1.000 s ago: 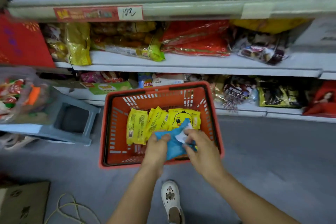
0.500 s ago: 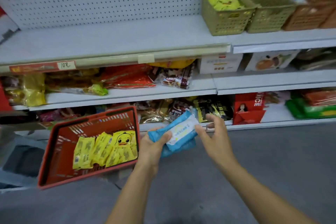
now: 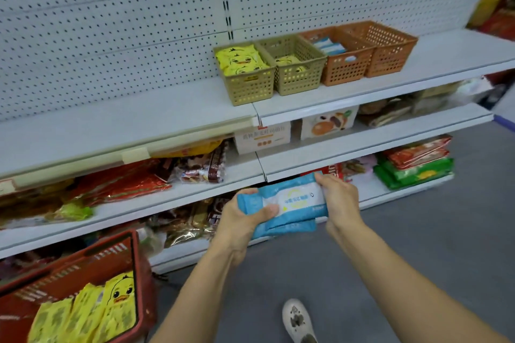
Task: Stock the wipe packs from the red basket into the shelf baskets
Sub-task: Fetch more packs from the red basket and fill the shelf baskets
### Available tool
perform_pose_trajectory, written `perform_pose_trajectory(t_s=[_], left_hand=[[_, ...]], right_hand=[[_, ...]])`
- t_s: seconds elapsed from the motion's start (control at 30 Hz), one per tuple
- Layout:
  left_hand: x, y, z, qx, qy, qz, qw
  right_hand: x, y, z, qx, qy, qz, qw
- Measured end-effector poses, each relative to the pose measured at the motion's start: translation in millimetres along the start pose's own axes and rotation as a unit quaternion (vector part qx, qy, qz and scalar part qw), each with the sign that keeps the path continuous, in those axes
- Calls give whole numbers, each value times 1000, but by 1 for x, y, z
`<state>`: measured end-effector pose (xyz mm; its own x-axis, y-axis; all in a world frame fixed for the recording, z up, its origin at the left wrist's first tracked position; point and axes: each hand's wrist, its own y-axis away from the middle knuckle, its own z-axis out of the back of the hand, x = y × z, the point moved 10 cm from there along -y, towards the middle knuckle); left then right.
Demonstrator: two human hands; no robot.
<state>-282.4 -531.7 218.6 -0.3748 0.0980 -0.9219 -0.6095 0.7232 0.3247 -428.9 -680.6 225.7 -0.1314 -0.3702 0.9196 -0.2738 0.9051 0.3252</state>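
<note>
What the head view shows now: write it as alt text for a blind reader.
The left hand and right hand grip stacked blue wipe packs before store shelves. Above stand four baskets in a row: two olive with yellow duck packs, two orange. A red basket at lower left holds more yellow packs.

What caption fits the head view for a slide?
Left hand and right hand hold blue plastic wipe packs below olive and orange plastic shelf baskets.

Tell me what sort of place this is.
Most likely a small shop aisle: white shelves stacked with packaged snacks, a pegboard back wall, and a red shopping basket holding wipe packs.
</note>
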Motion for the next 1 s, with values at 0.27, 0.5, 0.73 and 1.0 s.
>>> perform_pose_trajectory(t_s=[0.27,0.5,0.73,1.0], left_hand=[[-39,-104,-72,17,64,0,998],[-97,-193,-112,-41,54,-62,996],[-136,-246,-137,-85,38,-102,990],[-176,-289,-181,-135,30,-165,977]], right_hand=[[87,-97,-1,9,30,115,993],[147,-198,-21,14,40,139,989],[167,-267,-30,26,-24,90,995],[172,-310,-72,170,-107,-42,979]])
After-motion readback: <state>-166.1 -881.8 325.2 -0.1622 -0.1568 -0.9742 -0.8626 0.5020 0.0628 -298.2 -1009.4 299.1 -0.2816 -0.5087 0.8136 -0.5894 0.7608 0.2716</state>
